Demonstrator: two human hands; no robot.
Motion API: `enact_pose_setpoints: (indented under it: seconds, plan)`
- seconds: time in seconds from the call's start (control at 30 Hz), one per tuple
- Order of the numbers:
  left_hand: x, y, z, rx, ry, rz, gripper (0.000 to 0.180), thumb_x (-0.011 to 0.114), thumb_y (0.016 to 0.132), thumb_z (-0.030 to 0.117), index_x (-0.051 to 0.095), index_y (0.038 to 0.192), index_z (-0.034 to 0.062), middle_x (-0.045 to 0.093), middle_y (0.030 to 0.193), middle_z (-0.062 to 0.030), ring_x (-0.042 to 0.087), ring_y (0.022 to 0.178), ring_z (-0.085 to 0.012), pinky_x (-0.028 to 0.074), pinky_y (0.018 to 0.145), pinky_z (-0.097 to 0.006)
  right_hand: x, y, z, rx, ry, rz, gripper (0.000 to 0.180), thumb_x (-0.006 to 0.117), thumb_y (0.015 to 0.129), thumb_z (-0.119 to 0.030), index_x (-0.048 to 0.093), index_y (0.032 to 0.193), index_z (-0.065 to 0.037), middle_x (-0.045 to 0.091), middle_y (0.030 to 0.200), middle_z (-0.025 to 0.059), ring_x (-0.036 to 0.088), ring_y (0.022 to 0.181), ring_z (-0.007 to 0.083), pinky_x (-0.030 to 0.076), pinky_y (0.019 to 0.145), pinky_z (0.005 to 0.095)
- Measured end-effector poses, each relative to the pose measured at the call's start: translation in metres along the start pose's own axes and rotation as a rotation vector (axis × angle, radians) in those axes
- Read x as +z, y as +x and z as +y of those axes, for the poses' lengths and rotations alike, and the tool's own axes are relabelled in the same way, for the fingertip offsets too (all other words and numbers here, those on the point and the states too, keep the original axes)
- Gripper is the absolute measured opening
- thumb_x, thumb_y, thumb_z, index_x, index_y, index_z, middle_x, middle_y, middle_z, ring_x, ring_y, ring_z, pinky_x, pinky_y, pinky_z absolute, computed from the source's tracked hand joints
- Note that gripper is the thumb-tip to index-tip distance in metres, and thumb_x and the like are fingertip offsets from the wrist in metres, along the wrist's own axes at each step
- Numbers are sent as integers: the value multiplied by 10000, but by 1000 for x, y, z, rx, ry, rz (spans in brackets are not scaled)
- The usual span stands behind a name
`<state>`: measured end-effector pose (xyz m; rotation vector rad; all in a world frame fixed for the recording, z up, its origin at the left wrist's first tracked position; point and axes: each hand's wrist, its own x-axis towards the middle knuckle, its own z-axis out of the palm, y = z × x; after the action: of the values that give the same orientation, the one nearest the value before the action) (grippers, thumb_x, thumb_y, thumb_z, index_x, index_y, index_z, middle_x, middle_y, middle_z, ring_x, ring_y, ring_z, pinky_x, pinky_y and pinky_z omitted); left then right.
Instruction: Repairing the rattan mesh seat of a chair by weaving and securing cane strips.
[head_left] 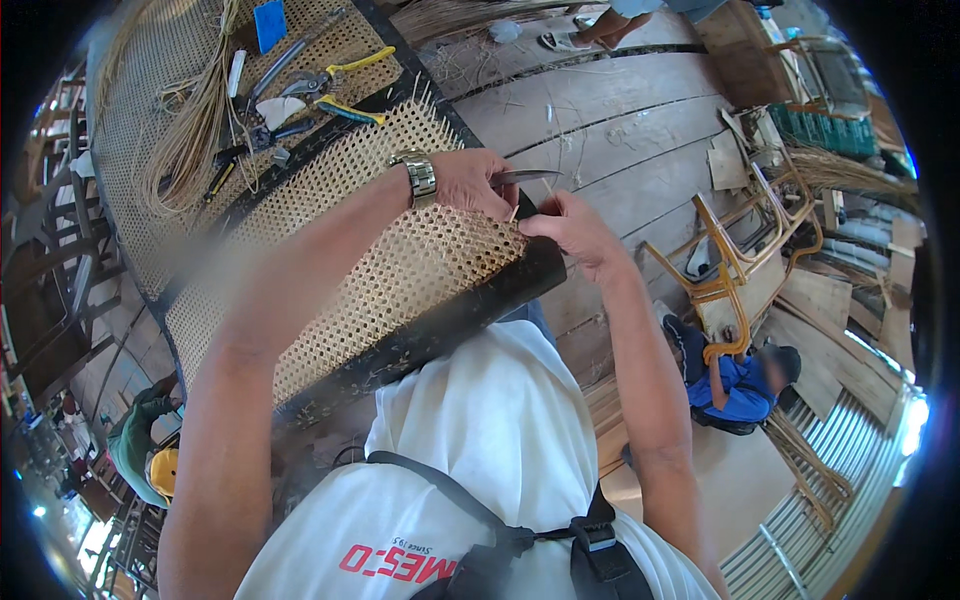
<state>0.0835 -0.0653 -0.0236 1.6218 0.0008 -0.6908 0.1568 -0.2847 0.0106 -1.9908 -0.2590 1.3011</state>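
Note:
A sheet of woven cane webbing spans the dark frame in front of me, with loose strand ends along its far edge. My left hand, a metal watch on its wrist, rests at the webbing's right corner. Its fingers are closed on a pointed metal blade that sticks out to the right; the handle is hidden in the hand. Close by, my right hand pinches at the corner where a short cane strand end stands up. Whether its fingers hold that strand, I cannot make out.
Left of the far edge lie a cane strand bundle, yellow-handled cutters and a blue block. Chair frames stand right, near a seated person in blue. Another person's foot is beyond; someone in green is left.

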Motion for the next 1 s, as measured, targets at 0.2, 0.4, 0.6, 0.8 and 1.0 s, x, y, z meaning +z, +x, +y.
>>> enact_pose_setpoints:
  seconds: [0.2, 0.4, 0.6, 0.8, 1.0]
  plan:
    - [-4, 7, 2, -57, -20, -75, 279, 828, 754, 236, 662, 884, 53, 644, 794, 8, 583, 717, -85, 460, 631, -249, -5, 4, -9, 2, 0, -85, 440, 803, 727, -275, 610, 1028, -19, 594, 901, 40, 559, 815, 127, 441, 700, 279]
    - [-7, 13, 5, -90, 28, -139, 278, 831, 731, 244, 658, 851, 61, 633, 764, 16, 575, 709, -82, 449, 623, -252, 0, 5, -11, 47, 28, -60, 452, 808, 718, -273, 601, 1035, -27, 590, 901, 28, 555, 780, 114, 438, 652, 266]
    - [2, 5, -3, -8, -37, -47, 242, 810, 761, 228, 668, 852, 55, 633, 756, 25, 565, 708, -69, 441, 620, -249, -9, 7, -20, 119, 91, -196, 416, 773, 708, -219, 644, 1042, -7, 626, 936, 53, 583, 827, 135, 469, 715, 281]
    - [7, -1, -7, 58, -112, 5, 200, 792, 794, 212, 684, 860, 57, 633, 740, 25, 561, 680, -71, 439, 607, -251, -11, 14, -28, 175, 26, -265, 348, 776, 733, -202, 647, 1011, -38, 623, 921, 17, 568, 782, 109, 448, 660, 260]
    - [13, -6, -14, 97, -132, 45, 194, 770, 810, 231, 707, 892, 67, 646, 743, 32, 555, 671, -67, 442, 605, -252, -12, 10, -28, 152, 109, -303, 404, 792, 720, -205, 604, 1051, -68, 596, 906, 3, 550, 774, 98, 439, 651, 253]
